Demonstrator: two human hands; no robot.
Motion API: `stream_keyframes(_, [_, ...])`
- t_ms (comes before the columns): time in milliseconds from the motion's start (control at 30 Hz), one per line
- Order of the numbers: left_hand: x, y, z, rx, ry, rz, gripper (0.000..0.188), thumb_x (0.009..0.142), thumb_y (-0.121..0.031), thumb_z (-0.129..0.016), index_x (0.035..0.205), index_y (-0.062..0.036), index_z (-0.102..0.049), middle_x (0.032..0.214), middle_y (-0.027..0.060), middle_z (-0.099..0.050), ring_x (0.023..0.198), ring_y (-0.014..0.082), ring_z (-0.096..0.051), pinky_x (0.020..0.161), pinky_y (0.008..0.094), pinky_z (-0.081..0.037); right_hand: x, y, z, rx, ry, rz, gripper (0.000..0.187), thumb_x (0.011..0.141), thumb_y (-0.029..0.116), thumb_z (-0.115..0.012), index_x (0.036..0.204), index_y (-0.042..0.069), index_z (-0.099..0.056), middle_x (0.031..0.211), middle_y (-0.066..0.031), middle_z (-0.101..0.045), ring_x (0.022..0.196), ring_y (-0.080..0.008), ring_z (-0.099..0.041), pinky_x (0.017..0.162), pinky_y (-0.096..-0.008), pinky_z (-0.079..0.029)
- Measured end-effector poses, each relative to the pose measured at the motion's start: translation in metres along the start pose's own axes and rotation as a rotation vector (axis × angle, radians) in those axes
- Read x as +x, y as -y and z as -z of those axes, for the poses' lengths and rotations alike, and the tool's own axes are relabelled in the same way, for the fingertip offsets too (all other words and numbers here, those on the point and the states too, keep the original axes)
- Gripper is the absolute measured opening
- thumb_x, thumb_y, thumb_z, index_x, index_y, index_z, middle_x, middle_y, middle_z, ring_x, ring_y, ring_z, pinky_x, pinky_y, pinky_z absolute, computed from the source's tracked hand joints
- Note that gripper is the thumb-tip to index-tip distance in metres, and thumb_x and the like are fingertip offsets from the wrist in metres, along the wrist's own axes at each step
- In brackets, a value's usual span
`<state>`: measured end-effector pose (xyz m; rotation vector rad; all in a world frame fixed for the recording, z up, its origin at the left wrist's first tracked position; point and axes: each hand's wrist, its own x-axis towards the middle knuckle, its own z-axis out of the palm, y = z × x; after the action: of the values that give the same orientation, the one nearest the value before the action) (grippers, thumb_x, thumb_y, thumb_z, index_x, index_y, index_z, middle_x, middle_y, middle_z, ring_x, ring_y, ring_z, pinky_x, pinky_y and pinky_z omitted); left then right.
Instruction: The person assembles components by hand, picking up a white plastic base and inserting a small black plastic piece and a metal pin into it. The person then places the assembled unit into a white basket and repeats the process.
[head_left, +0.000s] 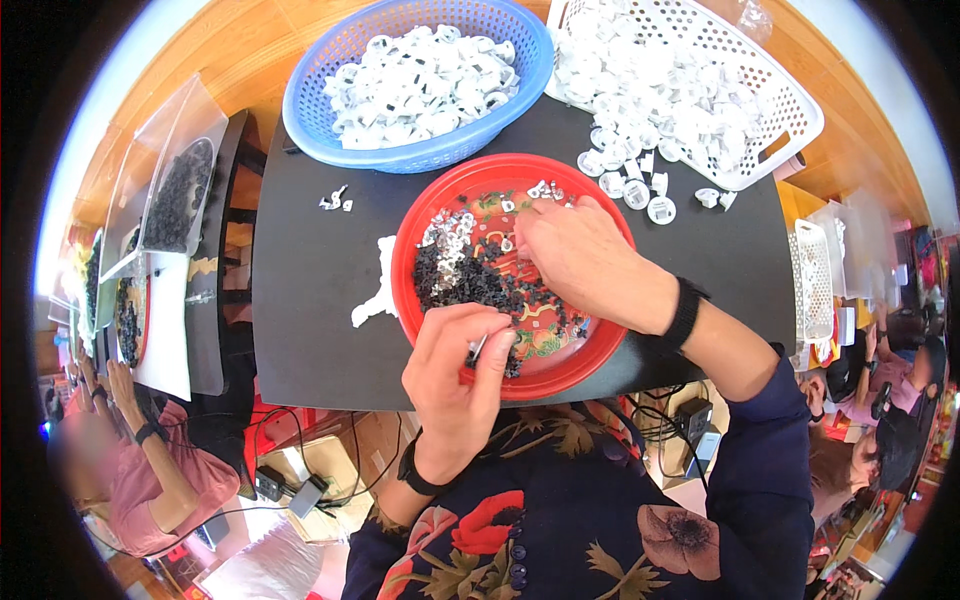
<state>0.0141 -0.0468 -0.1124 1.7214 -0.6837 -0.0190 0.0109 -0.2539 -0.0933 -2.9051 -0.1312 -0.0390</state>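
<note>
A red plate (430, 215) on the black table (310, 310) holds a heap of small black parts (470, 280) and small shiny metal pieces (448, 232). My left hand (455, 385) hovers over the plate's near rim, thumb and fingers pinched on a small metal and black part (476, 350). My right hand (570, 255) reaches into the plate from the right, its fingertips down among the small pieces near the plate's middle. Whether it holds one I cannot tell.
A blue basket (420, 80) and a white basket (700, 90) at the far side are full of white plastic parts; more lie loose (640, 185) beside the plate. White scraps (378, 285) lie left of it. Other people sit at left and right.
</note>
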Motion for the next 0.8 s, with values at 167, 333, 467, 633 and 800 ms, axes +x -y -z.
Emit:
stream_keyframes(167, [0.0, 0.003, -0.005, 0.583, -0.036, -0.42, 0.027, 0.076, 0.005, -0.074, 0.103, -0.0016, -0.074, 0.094, 0.0085, -0.064, 0.081, 0.0258, -0.064, 0.071, 0.035, -0.053, -0.011, 0.015, 0.03, 0.558, 0.154, -0.117, 0.02, 0.083, 0.016, -0.064, 0.081, -0.003, -0.07, 0.075, -0.0227, -0.068, 0.077, -0.0393, -0.069, 0.071, -0.0466, -0.055])
stream_keyframes(333, [-0.005, 0.004, -0.008, 0.531, -0.107, -0.463, 0.028, 0.072, 0.003, -0.078, 0.099, 0.0002, -0.075, 0.089, 0.008, -0.064, 0.074, 0.0235, -0.064, 0.065, 0.0338, -0.051, -0.014, 0.024, 0.04, 0.759, 0.231, -0.252, 0.029, 0.08, 0.025, -0.072, 0.078, -0.003, -0.073, 0.067, -0.0206, -0.067, 0.066, -0.0317, -0.07, 0.064, -0.0398, -0.054])
stream_keyframes(467, [-0.005, 0.001, -0.008, 0.552, -0.122, -0.485, 0.027, 0.072, 0.002, -0.08, 0.099, 0.0008, -0.074, 0.088, 0.008, -0.065, 0.072, 0.0227, -0.064, 0.063, 0.0326, -0.05, -0.018, 0.02, 0.038, 0.852, 0.372, -0.373, 0.021, 0.084, 0.016, -0.069, 0.086, -0.004, -0.071, 0.069, -0.0065, -0.067, 0.066, -0.0089, -0.062, 0.061, -0.0289, -0.051])
stream_keyframes(633, [-0.001, -0.011, -0.008, 0.463, -0.13, -0.375, 0.022, 0.074, 0.002, -0.081, 0.095, 0.0007, -0.074, 0.087, 0.0089, -0.066, 0.073, 0.0217, -0.065, 0.064, 0.0318, -0.051, -0.025, 0.02, 0.033, 1.056, 0.351, -0.433, 0.03, 0.085, 0.027, -0.073, 0.081, -0.003, -0.074, 0.061, -0.006, -0.064, 0.06, -0.0084, -0.06, 0.056, -0.0287, -0.048])
stream_keyframes(800, [0.0, -0.018, 0.014, -0.579, 0.059, 0.505, 0.014, 0.09, -0.006, -0.073, 0.102, 0.0004, -0.07, 0.092, 0.0051, -0.068, 0.076, 0.0105, -0.058, 0.069, 0.0256, -0.047, -0.042, 0.027, 0.037, 1.284, 0.108, -0.249, 0.019, 0.095, 0.015, -0.068, 0.096, -0.003, -0.071, 0.08, -0.0027, -0.069, 0.07, -0.0034, -0.058, 0.061, -0.0246, -0.047])
